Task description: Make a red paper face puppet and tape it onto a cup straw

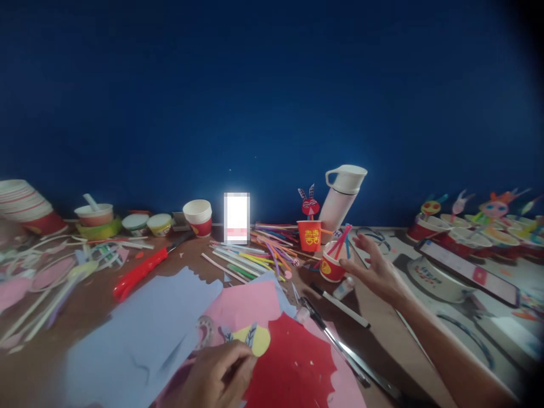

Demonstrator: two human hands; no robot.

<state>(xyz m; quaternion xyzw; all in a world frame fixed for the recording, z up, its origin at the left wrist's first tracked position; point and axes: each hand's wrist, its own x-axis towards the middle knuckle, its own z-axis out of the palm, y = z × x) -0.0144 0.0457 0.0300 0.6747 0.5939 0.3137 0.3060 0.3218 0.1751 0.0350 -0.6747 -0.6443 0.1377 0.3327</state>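
My left hand [221, 371] is closed at the bottom centre, its fingertips at the edge of a round yellow paper cutout [260, 339]. Two dark-patterned, leaf-shaped paper ears [251, 335] stick up from it. My right hand [378, 269] reaches in with fingers apart, beside a red-and-white paper cup [331, 269] with pink and blue strips [339, 243] standing in it. Whether a fingertip touches that cup, I cannot tell. Under the left hand lie red paper [293, 362], pink paper [249, 303] and pale blue paper [140, 323].
Scissors [340, 343], a marker [342, 306] and a small bottle [343, 289] lie near the right forearm. A red-handled cutter [142, 275] rests left. Behind are coloured sticks [259, 258], a white flask [340, 198] and stacked cups [198, 215]. A phone [471, 275] sits right.
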